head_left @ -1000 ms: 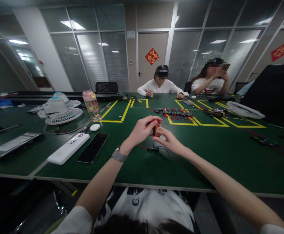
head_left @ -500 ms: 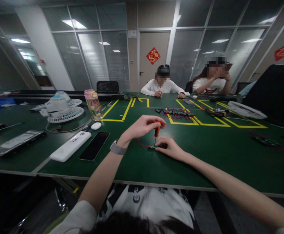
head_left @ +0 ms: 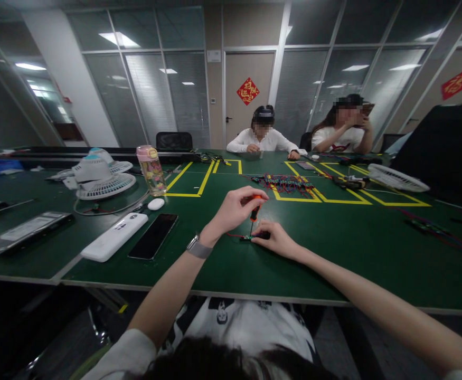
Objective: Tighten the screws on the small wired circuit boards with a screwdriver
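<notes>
My left hand [head_left: 236,207] grips the top of an orange and black screwdriver [head_left: 255,214] with its fingers. The screwdriver stands nearly upright, its thin shaft reaching down to a small green circuit board [head_left: 247,238] with a red wire. Against the green tabletop, my right hand [head_left: 275,236] pinches the board's right end between thumb and fingers. Whether the screwdriver tip sits in a screw is too small to tell.
Left of my arms lie a black phone [head_left: 153,236], a white power bank [head_left: 115,237] and a hard drive [head_left: 25,232]. A bottle [head_left: 151,171] and a white fan [head_left: 106,184] stand behind. Wired boards [head_left: 284,183] lie ahead; two people sit across.
My left wrist has turned and shifted slightly right, while the hand stays on the screwdriver. The red wire lies lower now. My right hand still holds the board.
</notes>
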Motion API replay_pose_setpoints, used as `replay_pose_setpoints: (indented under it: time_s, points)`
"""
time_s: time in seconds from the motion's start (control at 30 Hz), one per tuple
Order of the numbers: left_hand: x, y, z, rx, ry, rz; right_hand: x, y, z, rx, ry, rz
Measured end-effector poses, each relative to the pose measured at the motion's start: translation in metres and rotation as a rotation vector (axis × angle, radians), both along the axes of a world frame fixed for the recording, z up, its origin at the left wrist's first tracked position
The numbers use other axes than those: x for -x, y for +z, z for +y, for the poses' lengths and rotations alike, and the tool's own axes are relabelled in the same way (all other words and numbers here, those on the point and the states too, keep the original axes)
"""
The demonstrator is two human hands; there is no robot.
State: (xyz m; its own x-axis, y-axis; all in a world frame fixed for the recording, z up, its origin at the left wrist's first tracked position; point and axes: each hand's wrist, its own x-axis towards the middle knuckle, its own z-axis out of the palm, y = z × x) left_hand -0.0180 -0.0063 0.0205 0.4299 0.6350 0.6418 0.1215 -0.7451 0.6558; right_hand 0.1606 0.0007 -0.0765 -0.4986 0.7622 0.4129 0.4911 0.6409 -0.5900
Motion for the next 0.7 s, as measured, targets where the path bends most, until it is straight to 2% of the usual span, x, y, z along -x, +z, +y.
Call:
replay_pose_setpoints:
  time_s: [0.1, 0.2, 0.27, 0.47, 0.57, 0.7]
  points:
    - [-0.003, -0.006, 0.0, -0.144, 0.205, -0.021, 0.001, 0.0, -0.001, -0.007, -0.029, -0.007]
    - [-0.002, -0.01, 0.0, -0.227, 0.291, -0.023, 0.002, -0.001, -0.001, -0.013, -0.053, -0.015]
    - [-0.001, -0.01, 0.0, -0.202, 0.257, -0.034, 0.003, -0.001, -0.001, -0.003, -0.057, -0.013]
    - [0.004, -0.009, 0.005, 0.102, -0.062, -0.207, -0.003, 0.006, 0.0, 0.04, 0.042, -0.022]
    - [0.006, -0.008, 0.008, 0.187, -0.067, -0.26, -0.009, 0.011, 0.0, 0.094, 0.117, -0.041]
    - [0.008, -0.007, 0.009, 0.175, -0.026, -0.27, -0.013, 0.011, 0.001, 0.137, 0.144, -0.031]
